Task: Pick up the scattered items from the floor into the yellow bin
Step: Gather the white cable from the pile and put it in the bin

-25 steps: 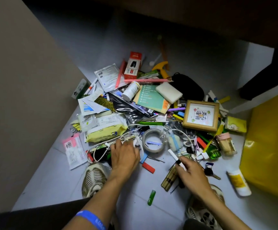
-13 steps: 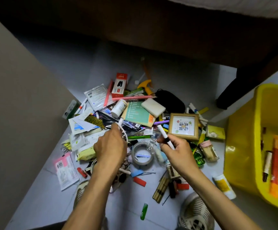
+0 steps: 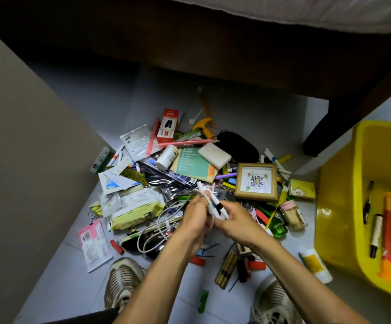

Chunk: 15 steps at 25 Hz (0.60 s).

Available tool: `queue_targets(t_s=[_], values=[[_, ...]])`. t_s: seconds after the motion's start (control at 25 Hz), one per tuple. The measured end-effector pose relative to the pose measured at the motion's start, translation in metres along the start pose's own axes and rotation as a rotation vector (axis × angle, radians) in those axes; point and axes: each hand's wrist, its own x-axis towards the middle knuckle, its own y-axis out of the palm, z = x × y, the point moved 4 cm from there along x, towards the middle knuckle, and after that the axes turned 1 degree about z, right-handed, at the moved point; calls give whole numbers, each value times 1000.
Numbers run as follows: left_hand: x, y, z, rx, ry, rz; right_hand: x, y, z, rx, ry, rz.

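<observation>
Two hands meet above the pile, mid-frame. L hand has fingers curled round a white cable, which loops down toward the floor stuff below. R hand grips a white marker w/ dark band, tip pointing up-left, touching the cable bundle at the L hand. Yellow bin sits on the floor at right, well apart from the hands; inside it an orange stick and two dark-tipped pens, one at. Scattered items cover the grey floor betw. the hands and a dark bed frame: wood picture frame just R of the marker tip, white eraser block, teal notebook, red box, white pill bottle, yellow wipes pack, black pouch. Two mesh shoes near bottom, L and R. Beige panel fills the left side.
</observation>
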Motion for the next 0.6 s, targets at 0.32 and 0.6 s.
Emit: queue_targets(t_s=[0.32, 0.6], values=[[-25, 10, -43, 845, 564, -267, -54, -75, -1, 302, 43, -534], [-24, 90, -10, 829, 594, -89, -163, -188, -16, -250, 120, -1187]])
